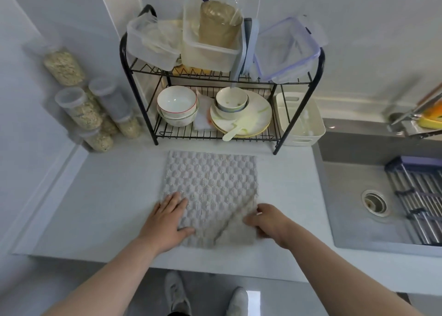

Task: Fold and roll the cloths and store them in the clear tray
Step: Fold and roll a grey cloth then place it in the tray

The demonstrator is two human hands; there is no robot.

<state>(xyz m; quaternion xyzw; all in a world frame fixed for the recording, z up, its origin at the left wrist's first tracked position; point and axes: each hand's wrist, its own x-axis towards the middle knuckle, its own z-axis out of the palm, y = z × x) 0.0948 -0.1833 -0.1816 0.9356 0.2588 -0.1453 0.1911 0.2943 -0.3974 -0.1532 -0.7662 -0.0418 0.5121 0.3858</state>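
A grey checkered cloth [210, 186] lies spread flat on the white counter [95, 208] in front of the dish rack. My left hand [165, 222] presses flat on its near left corner, fingers straight. My right hand [265, 220] pinches the near right corner, which is lifted and turned over towards the middle, showing the plain underside. A white slotted tray [300, 119] stands to the right of the rack; several clear containers [287, 50] sit on the rack's top shelf.
A black wire dish rack [153, 115] holds bowls [177, 105] and plates [241, 117]. Jars of grain [81, 110] stand at the back left. A sink [373, 201] with a roll-up drainer [421, 196] lies to the right. The counter edge runs near my feet.
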